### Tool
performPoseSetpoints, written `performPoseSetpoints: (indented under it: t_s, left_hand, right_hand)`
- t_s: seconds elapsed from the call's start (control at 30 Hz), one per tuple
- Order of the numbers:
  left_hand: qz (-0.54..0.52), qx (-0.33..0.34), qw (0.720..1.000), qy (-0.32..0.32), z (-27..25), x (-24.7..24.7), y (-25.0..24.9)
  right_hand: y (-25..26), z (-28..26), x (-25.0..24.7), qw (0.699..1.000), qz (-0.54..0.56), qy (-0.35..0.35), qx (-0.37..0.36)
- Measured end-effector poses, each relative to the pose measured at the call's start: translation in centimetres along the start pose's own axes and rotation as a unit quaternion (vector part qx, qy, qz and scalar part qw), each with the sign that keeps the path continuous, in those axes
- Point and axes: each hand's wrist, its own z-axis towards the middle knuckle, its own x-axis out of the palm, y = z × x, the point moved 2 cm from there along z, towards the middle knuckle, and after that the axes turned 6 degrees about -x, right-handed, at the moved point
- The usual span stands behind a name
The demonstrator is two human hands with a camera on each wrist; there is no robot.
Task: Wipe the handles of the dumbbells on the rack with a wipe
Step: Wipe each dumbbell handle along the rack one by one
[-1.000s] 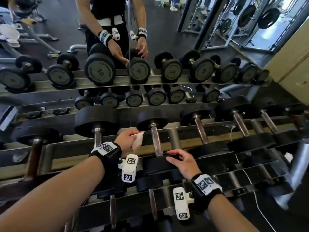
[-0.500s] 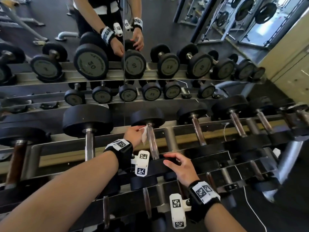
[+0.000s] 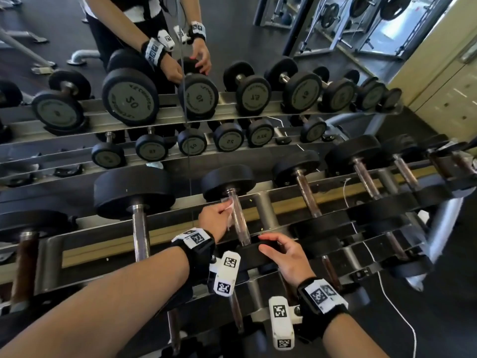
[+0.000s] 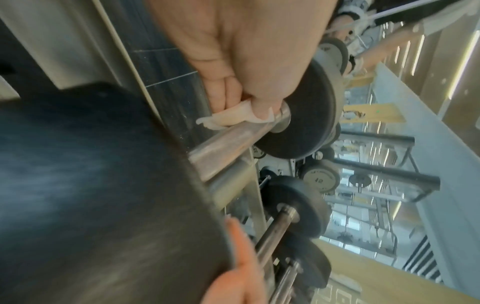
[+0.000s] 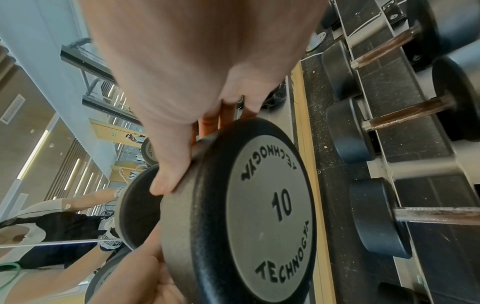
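Your left hand has slid up the handle since a second ago, from beside the bar to its far end by the back head; your right hand stays put on the near head.

Dumbbell rack: two tiers visible, dumbbells lying front to back across the steel rails, mirror behind it doubling everything. Upper tier, counted: seven dumbbells at least partly in view; the rightmost ones are blurred. Lower tier: several handles poking out under your arms, count unclear.

The 10 dumbbell is the one you're on, third from the left on the upper tier. The number and the TECHNOGYM lettering read on its near face in the right wrist view. Its handle is bare metal, running between two black heads.

Right hand: one hand, fingers curled over the rim of the near head, thumb on the rim as well, gripping it.

Left hand: fingers and thumb closed round the handle, with the wipe pinched between thumb and bar. One wipe, white, crumpled, pressed on the handle right at the collar by the far head, a corner sticking out to the side.
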Motion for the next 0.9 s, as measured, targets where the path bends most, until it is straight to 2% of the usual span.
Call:
performPoseSetpoints:
  t_s: [0.1, 0.17, 0.3, 0.37, 0.6, 0.7, 0.9]
  left_hand:
    - [-0.029, -0.019, 0.999, -0.003, 0.6, -0.1, -0.8]
    - [-0.008, -0.014, 1.000, 0.009, 0.1, -0.1, -0.3]
    - [0.016, 0.018, 0.996, 0.084, -2.3, 0.4, 1.9]
    - [0.011, 0.018, 0.995, 0.102, -2.3, 0.7, 2.2]
    - [-0.046, -0.021, 0.998, 0.041, 0.8, -0.3, -0.5]
    - [-0.059, -0.023, 0.997, 0.040, -0.2, 0.1, -0.1]
    - [0.061, 0.023, 0.985, 0.158, -4.6, 0.5, 2.1]
  right_hand:
    - [-0.1, -0.1, 0.1, 1.000, 0.005, -0.003, 0.002]
    - [-0.2, -0.2, 0.0, 1.000, 0.011, -0.002, 0.001]
    - [-0.2, -0.2, 0.1, 1.000, 0.010, -0.004, -0.010]
    - [-0.3, -0.2, 0.2, 1.000, 0.013, -0.006, -0.007]
    - [-0.4, -0.2, 0.1, 1.000, 0.022, -0.006, -0.003]
    - [-0.6, -0.2, 0.1, 0.999, 0.034, -0.013, -0.004]
    - [-0.8, -0.3, 0.2, 1.000, 0.026, -0.008, -0.015]
